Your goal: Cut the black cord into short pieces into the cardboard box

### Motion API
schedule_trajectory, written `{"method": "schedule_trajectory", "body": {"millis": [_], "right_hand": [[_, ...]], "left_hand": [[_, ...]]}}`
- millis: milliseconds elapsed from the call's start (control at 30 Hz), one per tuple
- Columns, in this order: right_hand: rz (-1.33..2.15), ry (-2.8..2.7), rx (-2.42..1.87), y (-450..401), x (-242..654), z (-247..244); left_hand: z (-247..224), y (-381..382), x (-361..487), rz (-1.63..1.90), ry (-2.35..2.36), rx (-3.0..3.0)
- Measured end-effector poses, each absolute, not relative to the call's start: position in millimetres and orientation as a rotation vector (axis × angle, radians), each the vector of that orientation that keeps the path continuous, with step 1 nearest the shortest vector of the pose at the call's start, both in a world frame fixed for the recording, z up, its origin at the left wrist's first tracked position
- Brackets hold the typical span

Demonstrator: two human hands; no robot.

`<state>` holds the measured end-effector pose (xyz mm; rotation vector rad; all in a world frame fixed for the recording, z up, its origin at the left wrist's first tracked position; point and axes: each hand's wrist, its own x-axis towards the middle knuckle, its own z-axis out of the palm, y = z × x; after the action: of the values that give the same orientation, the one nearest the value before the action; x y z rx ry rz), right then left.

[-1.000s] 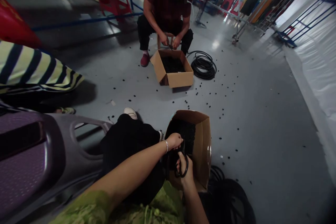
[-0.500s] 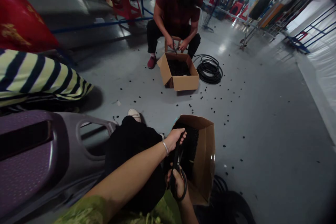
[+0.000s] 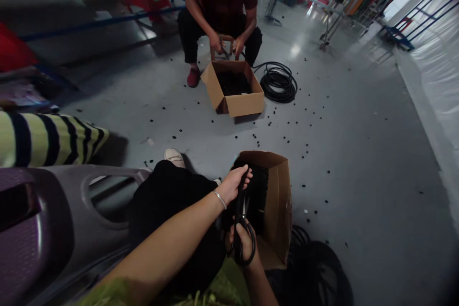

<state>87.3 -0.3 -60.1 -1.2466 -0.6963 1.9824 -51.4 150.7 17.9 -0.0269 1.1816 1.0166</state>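
My left hand (image 3: 234, 182) is closed on a black strip (image 3: 240, 203), which runs down from its fingers toward my other hand. A pair of scissors (image 3: 245, 213) with black handles is gripped in my right hand (image 3: 244, 241), blades pointing up and away, beside the strip. Both hands are over an open cardboard box (image 3: 280, 201) holding a mass of black pieces (image 3: 258, 196). Whether the blades touch the strip I cannot tell.
Across from me a seated person (image 3: 222, 9) works with scissors over a second cardboard box (image 3: 247, 104). A coil of black tubing (image 3: 278, 82) lies beside it. Small black bits are scattered on the floor (image 3: 358, 153). A purple-grey stool (image 3: 60, 220) stands at left; black coils (image 3: 319, 267) lie at lower right.
The view has shifted, so the whole scene sits a little further left and up. My hands keep nearly the same pose on the strip and scissors. The other person's hands moved slightly.
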Motion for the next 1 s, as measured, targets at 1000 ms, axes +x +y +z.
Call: {"method": "schedule_trajectory", "body": {"millis": [1000], "right_hand": [[1.656,-1.187,-1.519,74,117,-26]], "left_hand": [[8,133,-58,0.645,1.421,0.764]]}}
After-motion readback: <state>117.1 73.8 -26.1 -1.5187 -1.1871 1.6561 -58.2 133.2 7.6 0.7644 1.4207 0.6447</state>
